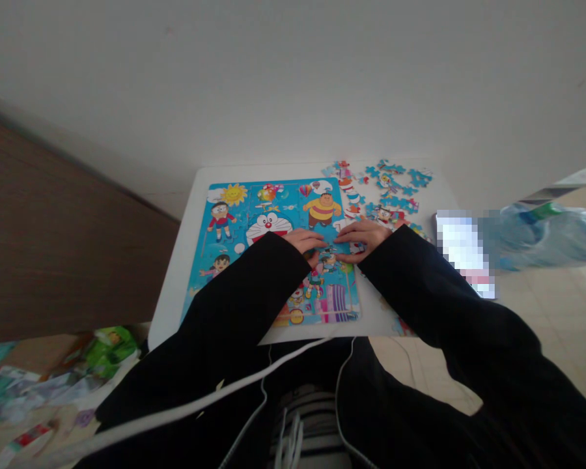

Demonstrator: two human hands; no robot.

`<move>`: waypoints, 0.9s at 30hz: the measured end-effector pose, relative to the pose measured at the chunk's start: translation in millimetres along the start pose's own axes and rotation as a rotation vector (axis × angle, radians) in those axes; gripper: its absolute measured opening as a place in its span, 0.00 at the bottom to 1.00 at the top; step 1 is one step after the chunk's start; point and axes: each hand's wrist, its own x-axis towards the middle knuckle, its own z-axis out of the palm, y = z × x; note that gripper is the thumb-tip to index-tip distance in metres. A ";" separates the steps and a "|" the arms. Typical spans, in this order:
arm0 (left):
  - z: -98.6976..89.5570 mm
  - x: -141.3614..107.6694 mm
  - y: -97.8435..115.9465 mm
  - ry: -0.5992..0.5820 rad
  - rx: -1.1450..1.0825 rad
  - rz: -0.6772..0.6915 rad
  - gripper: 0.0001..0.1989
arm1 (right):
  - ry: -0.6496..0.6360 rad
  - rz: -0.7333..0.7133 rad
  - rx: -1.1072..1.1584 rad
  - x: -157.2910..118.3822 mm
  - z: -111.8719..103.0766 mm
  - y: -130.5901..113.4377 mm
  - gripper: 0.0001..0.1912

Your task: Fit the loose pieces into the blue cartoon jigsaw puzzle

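A blue cartoon jigsaw puzzle (268, 215) lies in its flat board on the small white table, mostly filled with pictures of characters. My left hand (306, 242) rests on the right half of the puzzle, fingers stretched out and tips down on its surface. Facing it from the right edge of the board is my right hand (366, 238), its thumb and fingers apart and touching the puzzle. Any piece beneath the fingertips is too small or covered to make out. Loose puzzle pieces (388, 182) are scattered beside the board, some partly behind my right hand and sleeve.
A lit phone (461, 251) lies by the right edge of the white table (176, 273), next to a clear plastic bag (551, 234). The wall (293, 85) stands directly behind. A brown wooden panel (68, 228) is at left, and a white cable (185, 410) crosses in front of me.
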 end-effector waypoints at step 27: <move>-15.7 5.6 15.3 -0.114 -0.024 -0.112 0.14 | -0.073 0.077 0.042 -0.7 -0.6 1.1 0.11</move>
